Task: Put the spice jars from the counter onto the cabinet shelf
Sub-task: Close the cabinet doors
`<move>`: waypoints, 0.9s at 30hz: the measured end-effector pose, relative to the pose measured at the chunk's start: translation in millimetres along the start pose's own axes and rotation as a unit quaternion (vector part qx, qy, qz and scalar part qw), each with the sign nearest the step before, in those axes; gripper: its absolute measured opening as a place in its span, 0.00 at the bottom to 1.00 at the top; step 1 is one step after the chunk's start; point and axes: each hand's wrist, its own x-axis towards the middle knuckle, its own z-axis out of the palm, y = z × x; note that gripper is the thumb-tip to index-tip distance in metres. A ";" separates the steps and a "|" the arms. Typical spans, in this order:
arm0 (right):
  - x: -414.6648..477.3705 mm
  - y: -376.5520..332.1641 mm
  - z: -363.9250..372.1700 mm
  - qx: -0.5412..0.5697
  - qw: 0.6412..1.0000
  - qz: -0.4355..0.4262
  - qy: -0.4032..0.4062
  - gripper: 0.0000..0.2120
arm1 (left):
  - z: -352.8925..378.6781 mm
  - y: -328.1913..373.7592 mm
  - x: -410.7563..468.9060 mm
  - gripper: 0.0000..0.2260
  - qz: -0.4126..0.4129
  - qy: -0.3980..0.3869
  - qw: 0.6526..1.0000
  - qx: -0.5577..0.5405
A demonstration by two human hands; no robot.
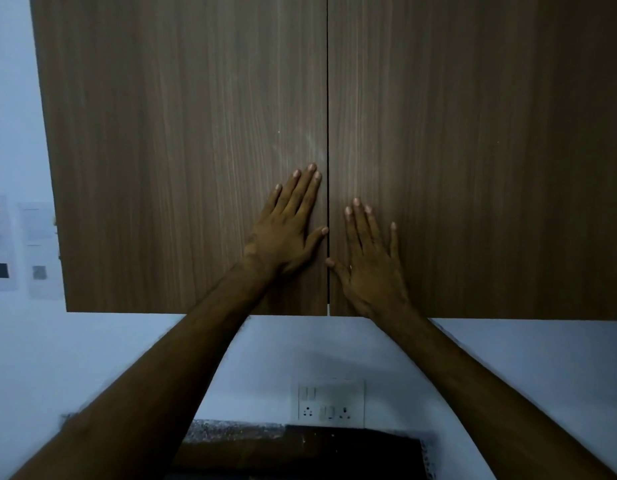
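Observation:
A brown wood-grain wall cabinet fills the upper view, and both of its doors are closed. My left hand lies flat on the left door, fingers spread, beside the centre gap. My right hand lies flat on the right door, a little lower, thumb near the gap. Neither hand holds anything. No spice jars are visible, and the shelf is hidden behind the doors.
Below the cabinet is a pale wall with a white switch and socket plate. A dark speckled counter shows at the bottom between my forearms. Papers hang on the wall at the left.

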 end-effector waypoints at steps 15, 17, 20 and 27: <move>-2.2 -10.6 -36.2 -0.031 0.997 0.023 -0.073 0.35 | 2.5 16.8 -21.1 0.32 -0.011 0.004 0.997 -0.070; -1.3 -11.7 -41.5 -0.024 0.996 0.033 -0.077 0.34 | 0.8 16.4 -21.6 0.32 -0.001 0.007 0.997 -0.074; -0.8 -15.4 -50.8 -0.029 0.996 0.041 -0.079 0.34 | -2.2 14.2 -22.3 0.32 0.009 0.008 0.996 -0.092; 11.3 -29.9 -62.0 -0.046 0.996 0.041 -0.062 0.35 | -10.8 -6.7 -26.0 0.32 0.026 0.015 0.994 -0.103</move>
